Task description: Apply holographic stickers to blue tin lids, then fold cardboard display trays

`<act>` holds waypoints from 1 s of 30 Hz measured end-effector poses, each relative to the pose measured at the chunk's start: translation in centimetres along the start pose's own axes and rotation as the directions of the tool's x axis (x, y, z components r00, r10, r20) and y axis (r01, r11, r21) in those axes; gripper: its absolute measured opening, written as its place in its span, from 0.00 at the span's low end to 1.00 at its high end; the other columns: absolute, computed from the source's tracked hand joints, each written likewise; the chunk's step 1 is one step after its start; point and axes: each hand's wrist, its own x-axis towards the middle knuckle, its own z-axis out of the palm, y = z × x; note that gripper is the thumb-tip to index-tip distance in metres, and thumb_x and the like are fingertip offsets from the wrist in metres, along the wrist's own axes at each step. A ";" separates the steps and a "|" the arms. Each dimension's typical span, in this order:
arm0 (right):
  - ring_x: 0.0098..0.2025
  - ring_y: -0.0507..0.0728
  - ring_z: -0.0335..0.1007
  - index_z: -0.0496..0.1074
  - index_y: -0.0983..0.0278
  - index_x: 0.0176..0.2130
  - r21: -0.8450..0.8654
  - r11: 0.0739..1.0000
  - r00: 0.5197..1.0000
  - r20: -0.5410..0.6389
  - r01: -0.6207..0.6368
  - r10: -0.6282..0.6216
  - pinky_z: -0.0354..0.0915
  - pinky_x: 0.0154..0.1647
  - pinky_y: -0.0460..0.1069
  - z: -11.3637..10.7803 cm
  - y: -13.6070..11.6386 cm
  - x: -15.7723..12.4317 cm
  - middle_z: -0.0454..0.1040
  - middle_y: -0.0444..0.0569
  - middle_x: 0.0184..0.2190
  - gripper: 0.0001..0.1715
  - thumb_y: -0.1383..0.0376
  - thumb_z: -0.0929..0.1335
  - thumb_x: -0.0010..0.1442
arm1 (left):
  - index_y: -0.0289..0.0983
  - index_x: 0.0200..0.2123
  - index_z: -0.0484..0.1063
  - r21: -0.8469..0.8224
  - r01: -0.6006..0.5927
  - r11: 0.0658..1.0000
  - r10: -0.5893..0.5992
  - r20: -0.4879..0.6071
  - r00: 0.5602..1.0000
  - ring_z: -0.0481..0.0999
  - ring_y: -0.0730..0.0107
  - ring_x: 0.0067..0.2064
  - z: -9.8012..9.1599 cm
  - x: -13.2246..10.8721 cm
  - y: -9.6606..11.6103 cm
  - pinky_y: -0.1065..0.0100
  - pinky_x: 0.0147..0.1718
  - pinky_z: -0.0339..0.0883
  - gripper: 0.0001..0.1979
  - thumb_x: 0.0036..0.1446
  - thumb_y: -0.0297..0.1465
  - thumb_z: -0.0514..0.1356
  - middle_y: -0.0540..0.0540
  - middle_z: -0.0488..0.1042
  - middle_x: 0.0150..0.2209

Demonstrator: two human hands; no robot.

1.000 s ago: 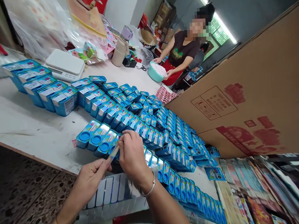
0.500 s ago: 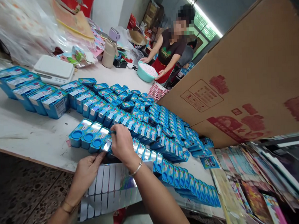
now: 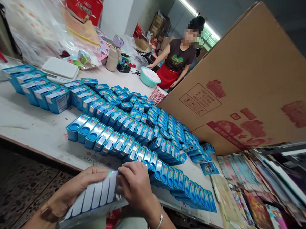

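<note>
My left hand (image 3: 88,178) grips a shiny silver sticker sheet (image 3: 95,194) by its far edge, above my lap. White oblong labels run side by side across the sheet. At its right end my right hand (image 3: 137,182) is closed, fingertips pinched at the sheet's edge; whether they have hold of a single label is hidden. Just beyond the hands a long row of blue lidded boxes (image 3: 102,137) stands on the table. Silvery strips lie over several lids in the middle of that row, while the leftmost lids show a bare round recess.
More blue boxes fill the white table (image 3: 21,117) behind. A kitchen scale (image 3: 60,68) and a bottle (image 3: 113,54) stand at the back. A big carton (image 3: 243,90) blocks the right side. Across the table a person stands by a turquoise basin (image 3: 150,77).
Both hands have drawn back from the box row to the sticker sheet, which is now lifted and tilted. The person opposite has taken one hand off the basin.
</note>
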 end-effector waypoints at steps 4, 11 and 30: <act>0.42 0.57 0.70 0.71 0.60 0.50 -0.043 0.998 0.993 -0.108 0.040 -0.044 0.58 0.41 0.54 0.3 0.4 -1.1 0.78 0.49 0.41 0.13 0.67 0.63 0.68 | 0.38 0.32 0.85 -0.023 0.032 0.999 -0.031 0.026 0.999 0.80 0.50 0.45 1.0 0.1 0.0 0.60 0.48 0.73 0.14 0.43 0.40 0.71 0.42 0.84 0.38; 0.45 0.57 0.71 0.72 0.59 0.49 -0.009 0.997 0.975 -0.207 0.076 -0.077 0.59 0.47 0.56 -0.5 0.8 -1.8 0.78 0.48 0.43 0.15 0.70 0.65 0.64 | 0.36 0.35 0.84 -0.053 0.035 0.998 -0.032 0.047 0.998 0.79 0.50 0.48 1.3 0.5 -0.3 0.60 0.51 0.71 0.16 0.45 0.40 0.71 0.40 0.84 0.42; 0.36 0.54 0.62 0.63 0.62 0.36 0.216 0.976 0.968 0.241 0.018 -0.071 0.58 0.37 0.49 -5.2 -3.3 8.0 0.68 0.46 0.33 0.08 0.71 0.59 0.68 | 0.41 0.51 0.76 0.458 -0.212 0.863 0.372 -0.295 0.880 0.71 0.67 0.30 -4.8 0.1 -3.0 0.70 0.29 0.65 0.27 0.50 0.47 0.66 0.49 0.72 0.35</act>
